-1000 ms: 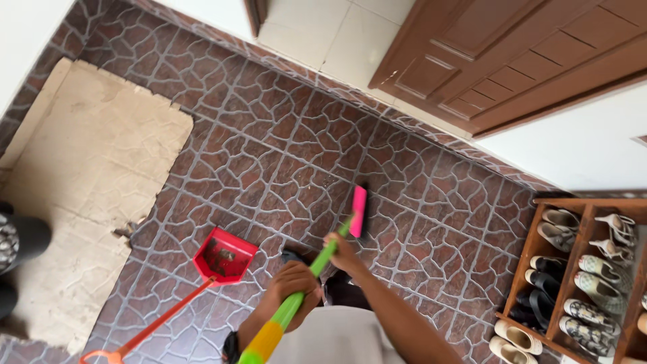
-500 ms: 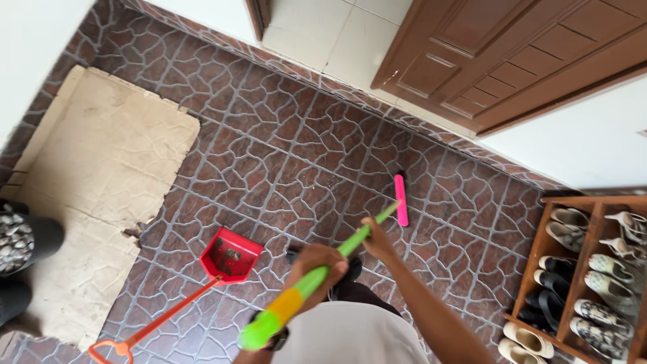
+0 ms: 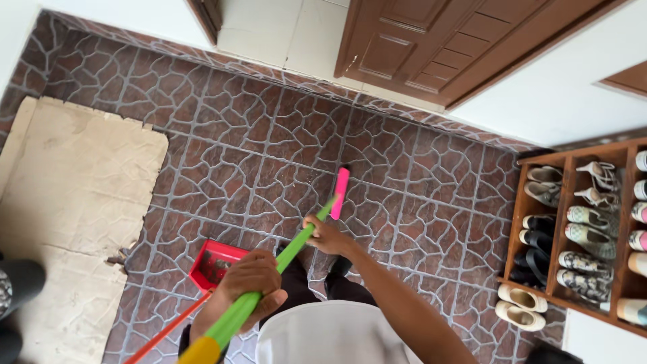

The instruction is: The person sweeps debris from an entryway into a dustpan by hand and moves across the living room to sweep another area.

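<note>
In the head view, the pink broom head [image 3: 340,193] is lying nearer the frame centre than half a second ago, when it was out to the right, so a sweeping stroke toward the red plastic dustpan [image 3: 213,263] at lower left is being drawn. The left hand [image 3: 251,281] is wrapping fully closed around the smooth green broom handle [image 3: 280,259] low in the frame, while the right hand [image 3: 327,236] is clasping it higher up. The floor [image 3: 269,148] is showing glossy brown crazy-paving tiles, with flattened cardboard [image 3: 74,195] at left and a wooden shoe rack [image 3: 559,269] at right
</note>
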